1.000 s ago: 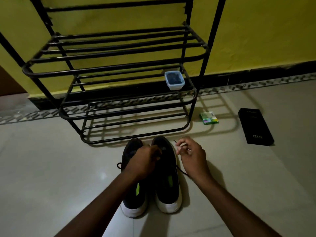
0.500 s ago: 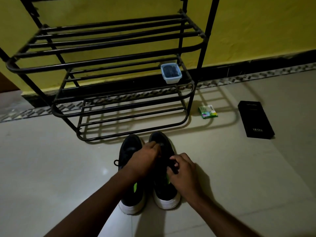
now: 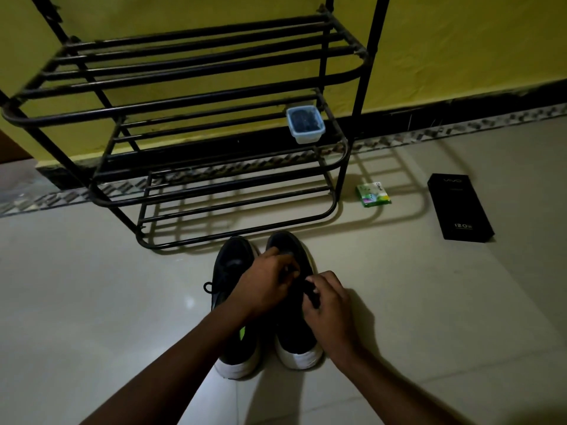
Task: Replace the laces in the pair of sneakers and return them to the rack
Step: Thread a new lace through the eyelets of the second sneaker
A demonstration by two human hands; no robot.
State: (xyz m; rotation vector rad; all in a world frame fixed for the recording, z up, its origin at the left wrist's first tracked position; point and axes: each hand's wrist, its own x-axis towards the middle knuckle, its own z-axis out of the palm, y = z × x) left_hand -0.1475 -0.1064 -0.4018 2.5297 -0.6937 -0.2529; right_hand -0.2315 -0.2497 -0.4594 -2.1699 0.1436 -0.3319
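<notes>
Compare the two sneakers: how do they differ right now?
The left hand grips the right sneaker and the right hand pinches its lace; the left sneaker is unheld, only crossed by the forearm. The left sneaker shows a lace loop at its outer side; none shows on the right sneaker. Both are black with white heels, side by side on the floor.

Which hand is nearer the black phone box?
Right. The right hand is at the right sneaker, below-left of the black phone box; the left hand is farther left, reaching across the left sneaker.
</notes>
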